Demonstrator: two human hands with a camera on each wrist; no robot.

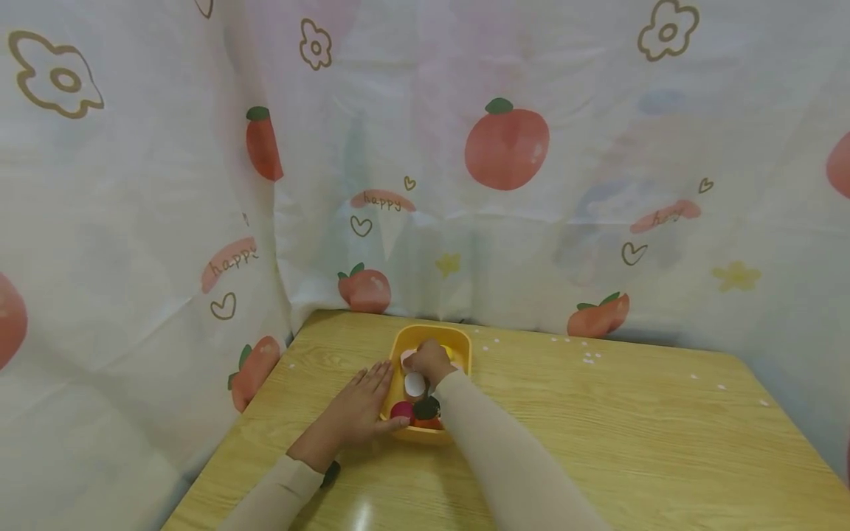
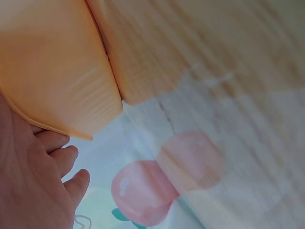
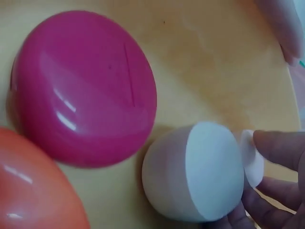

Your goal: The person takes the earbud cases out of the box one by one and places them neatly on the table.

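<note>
A yellow-orange plastic tub (image 1: 425, 436) stands on the wooden table with several rounded toy-like pieces in it. My left hand (image 1: 355, 405) rests along its left rim, fingers extended and thumb across the near corner; the left wrist view shows that hand (image 2: 28, 181) against the tub's outer wall (image 2: 62, 62). Inside the tub, my right hand (image 1: 432, 361) pinches a small white-faced piece (image 3: 252, 160) between thumb and fingers. Touching or close to it is a pale rounded piece (image 3: 195, 171) with a flat white face. A glossy magenta piece (image 3: 86, 90) and an orange one (image 3: 33, 191) lie nearby.
In the tub's near end a dark green piece (image 1: 426, 408) sits beside the magenta one; something yellow (image 1: 449, 352) shows at the far end. Small white flecks (image 1: 589, 358) dot the table (image 1: 598, 428). A fruit-printed cloth (image 1: 425, 243) hangs behind and at the left.
</note>
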